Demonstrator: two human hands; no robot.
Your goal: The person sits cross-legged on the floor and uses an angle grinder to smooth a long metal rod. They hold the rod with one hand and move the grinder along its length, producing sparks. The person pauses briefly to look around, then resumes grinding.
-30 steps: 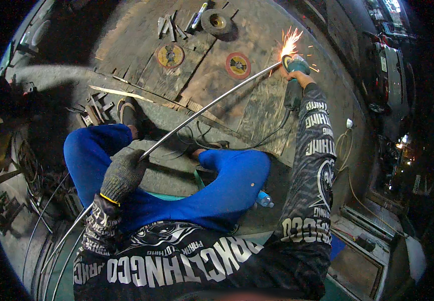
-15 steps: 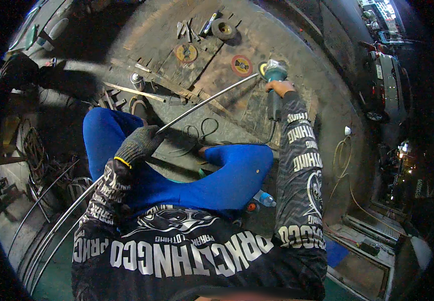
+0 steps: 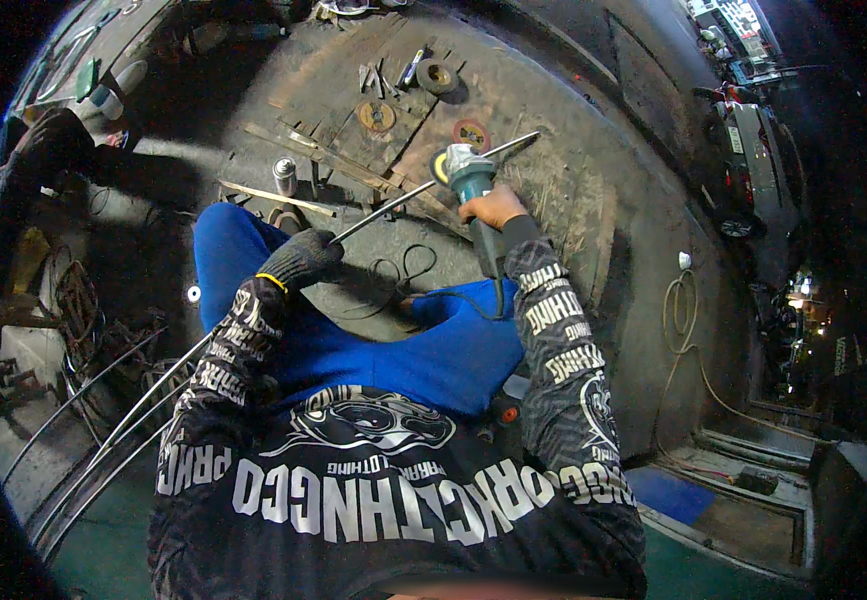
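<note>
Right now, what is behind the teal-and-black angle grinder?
Behind the angle grinder runs a slim silver metal rod, visible on either side; worn brown wooden boards show around. The rod's covered stretch cannot be seen.

A: The rod?
B: Rod (image 3: 383, 212): slim, silvery metal, long. Slants from lower left to upper right, crossing above the near edge of the wooden boards (image 3: 353, 150). Far tip darker, over the boards.
A: Grinder?
B: Angle grinder (image 3: 471, 181): teal body, black rear handle, pale grey guard. Tilted, head away from the wearer, cord trailing off the handle end.
A: Disc?
B: Yellowish disc (image 3: 440, 167), left side of head, right at the rod. Contact unclear; head hides part of the rod.
</note>
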